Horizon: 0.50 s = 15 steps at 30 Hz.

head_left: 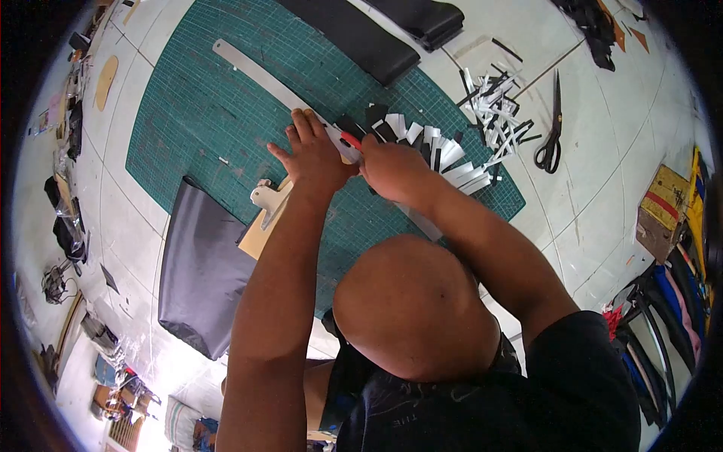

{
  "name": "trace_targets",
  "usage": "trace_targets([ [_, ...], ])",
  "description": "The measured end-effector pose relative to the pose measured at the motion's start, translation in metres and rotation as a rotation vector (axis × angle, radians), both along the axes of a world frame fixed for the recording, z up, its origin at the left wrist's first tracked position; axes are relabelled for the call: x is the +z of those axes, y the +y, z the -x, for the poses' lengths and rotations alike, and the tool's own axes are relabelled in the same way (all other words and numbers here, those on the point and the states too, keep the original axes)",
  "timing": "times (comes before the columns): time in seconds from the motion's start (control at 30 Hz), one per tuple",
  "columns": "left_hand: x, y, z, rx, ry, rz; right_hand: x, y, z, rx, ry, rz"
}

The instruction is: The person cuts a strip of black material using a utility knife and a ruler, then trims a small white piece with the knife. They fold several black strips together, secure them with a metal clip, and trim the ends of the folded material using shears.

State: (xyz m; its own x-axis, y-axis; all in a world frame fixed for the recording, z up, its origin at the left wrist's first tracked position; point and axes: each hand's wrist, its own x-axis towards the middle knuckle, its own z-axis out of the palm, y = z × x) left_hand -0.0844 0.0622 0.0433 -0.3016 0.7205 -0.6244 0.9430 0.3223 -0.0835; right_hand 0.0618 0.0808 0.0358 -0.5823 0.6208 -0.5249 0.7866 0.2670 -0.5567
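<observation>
On the green cutting mat (203,128), a long metal ruler (260,77) lies at a slant. My left hand (316,154) rests flat on the ruler, its fingers spread. Close beside it, my right hand (395,169) is closed around a red-handled utility knife (351,140), held at the ruler's edge; the blade cannot be made out. Small black and white cut pieces (450,154) fan out just beyond my right hand. Part of the ruler and whatever is beneath my hands are hidden.
Narrow offcuts (497,113) are heaped right of the mat, with black scissors (553,135) beside them. Black sheet strips (354,38) lie at the top. A clipboard (269,202) and folded dark sheet (203,264) are at lower left. A wooden block (663,203) stands far right.
</observation>
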Motion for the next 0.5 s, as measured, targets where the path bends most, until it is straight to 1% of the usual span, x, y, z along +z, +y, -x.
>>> trace_targets([
  [0.07,0.001,-0.003,0.000,-0.025,0.002,-0.004,-0.002,-0.013,-0.017,-0.009,-0.048,0.051],
  [0.13,0.002,-0.001,0.002,-0.039,0.008,-0.029,0.000,-0.016,-0.027,0.005,-0.088,0.058],
  [0.2,0.005,0.002,0.000,-0.026,-0.007,-0.003,0.005,-0.023,-0.040,0.020,-0.150,0.062],
  [0.23,0.005,0.003,0.000,-0.024,-0.011,0.011,0.000,-0.024,-0.042,0.016,-0.105,0.061],
  [0.33,0.003,0.002,0.001,-0.029,-0.006,0.027,0.001,-0.034,-0.060,-0.110,-0.125,0.081],
  [0.43,-0.002,-0.003,0.003,-0.031,-0.012,0.014,0.002,-0.049,-0.095,-0.346,-0.070,0.067],
  [0.5,-0.003,-0.002,0.003,-0.029,-0.008,0.012,0.009,-0.052,-0.103,-0.513,0.077,0.076],
])
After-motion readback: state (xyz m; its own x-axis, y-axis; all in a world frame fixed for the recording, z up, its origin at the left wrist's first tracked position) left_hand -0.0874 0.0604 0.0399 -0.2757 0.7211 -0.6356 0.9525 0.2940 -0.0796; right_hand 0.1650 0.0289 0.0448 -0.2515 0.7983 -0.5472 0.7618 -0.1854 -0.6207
